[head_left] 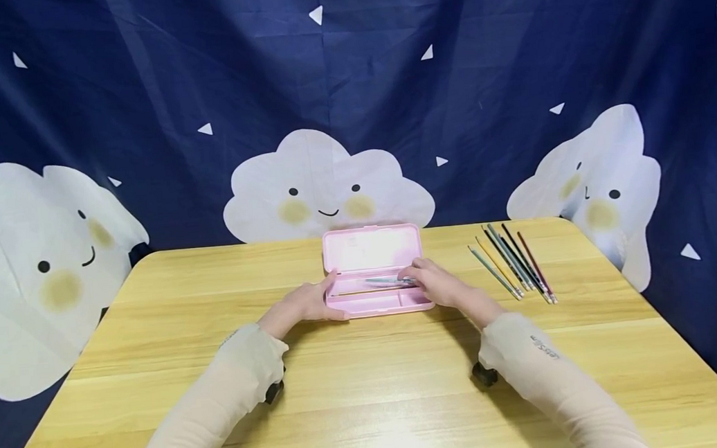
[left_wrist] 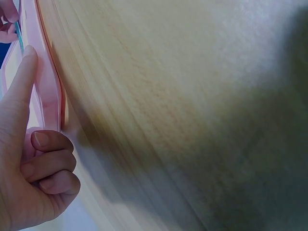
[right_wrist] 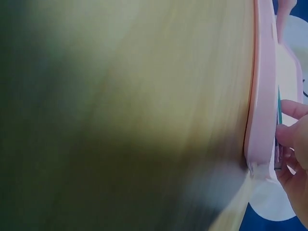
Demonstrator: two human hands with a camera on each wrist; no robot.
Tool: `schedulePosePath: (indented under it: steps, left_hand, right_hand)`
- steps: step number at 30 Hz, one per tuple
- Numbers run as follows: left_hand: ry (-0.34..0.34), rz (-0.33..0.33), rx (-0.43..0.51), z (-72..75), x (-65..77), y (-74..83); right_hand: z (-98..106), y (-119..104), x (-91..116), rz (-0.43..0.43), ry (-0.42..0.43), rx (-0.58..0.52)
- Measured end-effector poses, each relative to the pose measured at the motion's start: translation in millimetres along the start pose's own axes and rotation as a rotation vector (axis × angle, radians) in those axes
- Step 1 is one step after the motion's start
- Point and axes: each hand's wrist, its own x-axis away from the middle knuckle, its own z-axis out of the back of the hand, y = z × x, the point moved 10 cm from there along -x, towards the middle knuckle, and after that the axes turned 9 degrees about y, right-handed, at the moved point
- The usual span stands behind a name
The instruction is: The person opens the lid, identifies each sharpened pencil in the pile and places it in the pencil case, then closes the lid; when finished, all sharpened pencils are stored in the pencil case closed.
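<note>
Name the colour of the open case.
The case is pale pink, seen best in the head view.

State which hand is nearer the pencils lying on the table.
Right hand, left of the pencils; the left hand is farther left, at the left end of the pencil case.

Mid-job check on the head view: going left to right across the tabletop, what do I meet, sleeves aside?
Left hand → open pink pencil case → right hand → loose fan of pencils.
</note>
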Motion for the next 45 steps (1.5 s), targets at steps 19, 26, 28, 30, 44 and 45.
schedulePosePath:
  steps: [19,26,28,30,44,45]
  left_hand:
    - [0.009,-0.008,0.009,0.7,1.1,-0.1]
    - [0.005,-0.006,0.008,0.2,1.5,0.5]
    - [0.007,-0.008,0.01,0.7,1.5,1.4]
    - [0.009,-0.01,0.013,1.3,1.5,1.9]
    - [0.005,-0.011,0.03,-0.9,0.4,2.3]
    - [0.005,-0.012,0.028,-0.7,0.3,2.7]
  right_hand:
    - [-6,0,-8,-0.058,0.025,-0.106]
    - [16,18,10,-0.139,0.124,-0.197]
    - [23,28,19,-0.18,0.139,-0.197]
    - [29,38,27,-0.213,0.146,-0.186]
    - [59,99,94,-0.454,0.079,-0.009]
    - [60,102,98,-0.47,0.068,0.007]
